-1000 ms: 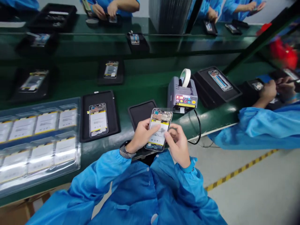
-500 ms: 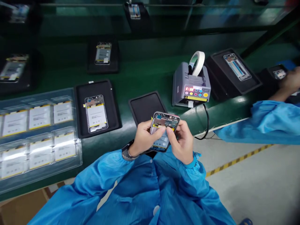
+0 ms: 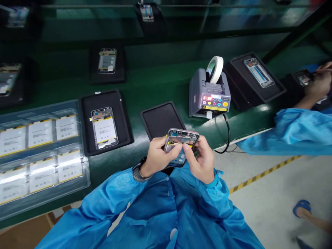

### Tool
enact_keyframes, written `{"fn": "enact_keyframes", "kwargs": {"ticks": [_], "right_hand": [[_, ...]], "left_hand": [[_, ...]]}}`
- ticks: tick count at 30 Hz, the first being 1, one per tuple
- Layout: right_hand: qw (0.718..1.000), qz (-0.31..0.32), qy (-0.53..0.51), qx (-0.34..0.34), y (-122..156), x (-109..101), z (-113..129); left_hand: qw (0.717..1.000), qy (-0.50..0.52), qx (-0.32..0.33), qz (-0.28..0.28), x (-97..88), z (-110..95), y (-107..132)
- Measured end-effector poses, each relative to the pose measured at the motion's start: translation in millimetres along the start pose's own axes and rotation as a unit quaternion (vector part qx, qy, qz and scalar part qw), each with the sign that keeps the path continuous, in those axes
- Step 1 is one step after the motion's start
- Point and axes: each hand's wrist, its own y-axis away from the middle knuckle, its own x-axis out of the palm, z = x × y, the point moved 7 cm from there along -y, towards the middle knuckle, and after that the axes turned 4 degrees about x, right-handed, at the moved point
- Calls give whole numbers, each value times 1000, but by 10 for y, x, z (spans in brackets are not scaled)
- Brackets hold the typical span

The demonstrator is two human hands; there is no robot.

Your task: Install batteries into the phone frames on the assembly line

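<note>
Smartphone chassis [image 3: 181,143] is held tilted, gripped at both long edges by left hand [image 3: 156,160] and right hand [image 3: 199,164], over green workbench [image 3: 140,147] edge, just before black rubber mat [image 3: 160,119]. Tape dispenser [image 3: 209,95] is positioned beyond, to the right.

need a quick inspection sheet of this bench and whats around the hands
surface: green workbench, glossy, with black trays along it
job's things: phone frame, open at the back, with its circuit board showing, held over a black rubber tray
clutter: tape dispenser with white tape roll; clear tray of flat batteries
grips: left hand and right hand both hold the phone frame; wristwatch on the left wrist
cables: black cable loops down from the tape dispenser past the bench edge
surroundings: co-worker's hand at a tray, blue sleeve; grey floor with yellow-black stripe; blue sandal
</note>
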Motion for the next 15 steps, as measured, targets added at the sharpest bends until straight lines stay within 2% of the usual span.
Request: {"fn": "enact_keyframes", "kwargs": {"ticks": [4,15], "right_hand": [[1000,4,-1,-28,18,-14,29],[999,24,19,-33,29,-30,91]], "left_hand": [[999,3,34,1,3,-58,4],[998,16,52,-14,-3,-95,17]]}}
